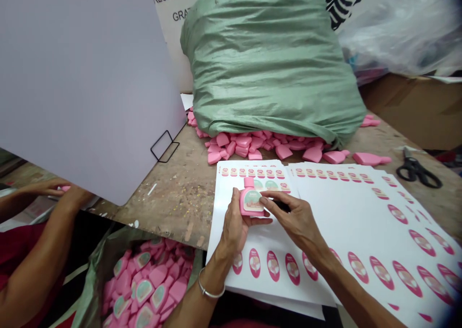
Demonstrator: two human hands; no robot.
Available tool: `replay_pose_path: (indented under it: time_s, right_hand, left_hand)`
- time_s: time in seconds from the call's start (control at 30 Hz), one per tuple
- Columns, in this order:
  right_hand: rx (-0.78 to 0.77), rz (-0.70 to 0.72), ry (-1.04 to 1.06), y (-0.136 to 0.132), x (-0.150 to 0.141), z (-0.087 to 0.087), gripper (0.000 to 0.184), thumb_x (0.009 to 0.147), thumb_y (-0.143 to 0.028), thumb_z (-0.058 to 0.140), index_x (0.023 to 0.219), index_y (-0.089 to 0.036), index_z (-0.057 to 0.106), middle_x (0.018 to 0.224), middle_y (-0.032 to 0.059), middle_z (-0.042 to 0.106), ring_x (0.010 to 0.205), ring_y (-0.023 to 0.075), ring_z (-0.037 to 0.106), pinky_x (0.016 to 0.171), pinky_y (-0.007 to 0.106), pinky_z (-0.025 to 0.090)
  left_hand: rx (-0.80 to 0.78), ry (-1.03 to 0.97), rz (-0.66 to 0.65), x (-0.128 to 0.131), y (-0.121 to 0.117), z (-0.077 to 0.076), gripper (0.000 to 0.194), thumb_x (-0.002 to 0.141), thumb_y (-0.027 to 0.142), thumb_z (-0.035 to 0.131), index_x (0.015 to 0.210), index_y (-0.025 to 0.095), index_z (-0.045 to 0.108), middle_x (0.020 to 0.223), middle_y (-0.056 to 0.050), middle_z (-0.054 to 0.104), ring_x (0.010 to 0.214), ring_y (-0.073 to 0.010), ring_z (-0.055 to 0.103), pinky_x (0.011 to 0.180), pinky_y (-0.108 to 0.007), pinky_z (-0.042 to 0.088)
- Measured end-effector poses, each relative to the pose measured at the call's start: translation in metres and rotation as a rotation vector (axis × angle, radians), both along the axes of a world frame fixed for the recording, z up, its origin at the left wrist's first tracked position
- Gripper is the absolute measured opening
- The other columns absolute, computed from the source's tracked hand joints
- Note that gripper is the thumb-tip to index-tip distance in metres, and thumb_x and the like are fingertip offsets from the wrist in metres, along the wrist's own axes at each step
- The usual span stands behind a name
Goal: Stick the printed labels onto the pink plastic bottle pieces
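Observation:
My left hand (235, 222) is closed around a small pink plastic bottle (247, 212) with a pink cap, held upright over the sheets. On the bottle's front lies a rounded label sticker (252, 199) in pale green and cream. The thumb and fingertips of my right hand (292, 217) pinch at the label's right edge. Something dark shows beneath the right fingers; I cannot make out what it is. Below both hands lies a white sticker sheet (260, 236) printed with oval pink labels and rows of smaller ones. A second sticker sheet (339, 217) lies to its right.
A green sack (274, 68) stands at the back, with pink bottles (241, 145) spilling out. Black scissors (415, 170) lie at the right. Labelled bottles fill an open bag (144, 289) below left. A pale panel (83, 77) partly hides another person's arms (39, 251).

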State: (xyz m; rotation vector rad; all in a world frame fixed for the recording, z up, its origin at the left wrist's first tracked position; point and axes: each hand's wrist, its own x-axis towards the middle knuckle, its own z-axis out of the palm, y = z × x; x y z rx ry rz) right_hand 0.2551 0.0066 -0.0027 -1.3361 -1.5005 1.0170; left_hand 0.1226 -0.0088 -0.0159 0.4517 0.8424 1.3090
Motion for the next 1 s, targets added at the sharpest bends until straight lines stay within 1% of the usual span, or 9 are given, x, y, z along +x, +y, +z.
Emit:
replay_pose_path:
  time_s: [0.2,0.4,0.57,0.67,0.77,0.83,0.9,0.97,1.0]
  right_hand:
    - [0.027,-0.004,0.023,-0.002,-0.004,0.002,0.028,0.075,-0.044,0.068,0.089,-0.020,0.072,0.080,0.0030,0.070,0.066,0.0157,0.063,0.059,0.026,0.051]
    - [0.060,-0.013,0.002,-0.001,-0.002,-0.003,0.027,0.077,-0.043,0.067,0.090,-0.020,0.072,0.083,0.0027,0.070,0.070,0.0161,0.063,0.067,0.028,0.051]
    - [0.073,-0.012,0.003,0.000,-0.002,-0.003,0.027,0.077,-0.042,0.067,0.092,-0.021,0.071,0.083,0.0023,0.069,0.069,0.0158,0.062,0.066,0.029,0.051]
    - [0.088,-0.010,0.002,-0.001,-0.005,-0.001,0.027,0.077,-0.043,0.066,0.092,-0.021,0.071,0.085,0.0026,0.070,0.068,0.0153,0.062,0.065,0.028,0.050]
    - [0.108,-0.030,-0.036,-0.001,-0.005,0.001,0.028,0.079,-0.045,0.064,0.094,-0.022,0.070,0.090,0.0035,0.069,0.072,0.0162,0.063,0.066,0.028,0.050]
    - [0.118,-0.055,-0.148,0.002,-0.001,-0.001,0.035,0.079,-0.048,0.062,0.102,-0.023,0.067,0.088,0.0041,0.068,0.074,0.0185,0.063,0.069,0.032,0.050]
    - [0.115,-0.083,-0.297,0.007,0.005,-0.004,0.048,0.075,-0.052,0.063,0.114,-0.024,0.062,0.089,0.0052,0.067,0.079,0.0221,0.063,0.076,0.039,0.050]
    - [0.089,-0.097,-0.372,0.012,0.009,-0.006,0.063,0.070,-0.055,0.067,0.123,-0.025,0.054,0.102,0.0076,0.066,0.091,0.0266,0.062,0.084,0.044,0.048]
    - [0.063,-0.081,-0.354,0.014,0.010,-0.007,0.069,0.067,-0.055,0.069,0.127,-0.025,0.050,0.111,0.0086,0.063,0.099,0.0280,0.061,0.086,0.045,0.047]
  left_hand:
    - [-0.001,-0.023,0.011,0.001,0.000,0.002,0.056,0.088,0.057,0.041,0.102,0.008,0.066,0.095,-0.013,0.071,0.086,-0.0246,0.067,0.077,-0.040,0.057]
    - [0.016,-0.035,0.014,0.002,0.001,0.004,0.054,0.089,0.056,0.042,0.101,0.009,0.066,0.093,-0.013,0.071,0.086,-0.0243,0.067,0.077,-0.041,0.056]
    - [0.043,-0.059,-0.038,-0.001,0.001,0.005,0.050,0.088,0.054,0.046,0.100,0.009,0.064,0.092,-0.012,0.069,0.087,-0.0246,0.066,0.078,-0.042,0.056]
    - [0.104,-0.029,-0.071,-0.003,-0.001,0.007,0.032,0.082,0.039,0.060,0.102,0.013,0.061,0.093,-0.008,0.067,0.087,-0.0218,0.065,0.080,-0.041,0.055]
    - [0.156,0.023,-0.113,-0.004,-0.002,0.007,0.033,0.074,0.021,0.068,0.104,0.016,0.056,0.093,-0.004,0.064,0.084,-0.0184,0.064,0.080,-0.040,0.055]
    - [0.150,0.037,-0.129,-0.005,-0.002,0.007,0.035,0.073,0.018,0.067,0.106,0.017,0.054,0.090,-0.003,0.063,0.080,-0.0163,0.063,0.078,-0.039,0.056]
    - [0.130,0.035,-0.138,-0.006,-0.002,0.007,0.034,0.074,0.018,0.065,0.106,0.016,0.053,0.089,-0.003,0.061,0.078,-0.0154,0.062,0.076,-0.038,0.056]
    - [0.112,0.027,-0.163,-0.006,-0.002,0.009,0.032,0.074,0.018,0.065,0.104,0.015,0.052,0.088,-0.003,0.060,0.078,-0.0160,0.062,0.075,-0.038,0.056]
    - [0.107,0.029,-0.183,-0.005,-0.003,0.010,0.032,0.075,0.019,0.065,0.103,0.015,0.052,0.088,-0.004,0.060,0.080,-0.0166,0.062,0.075,-0.038,0.056]
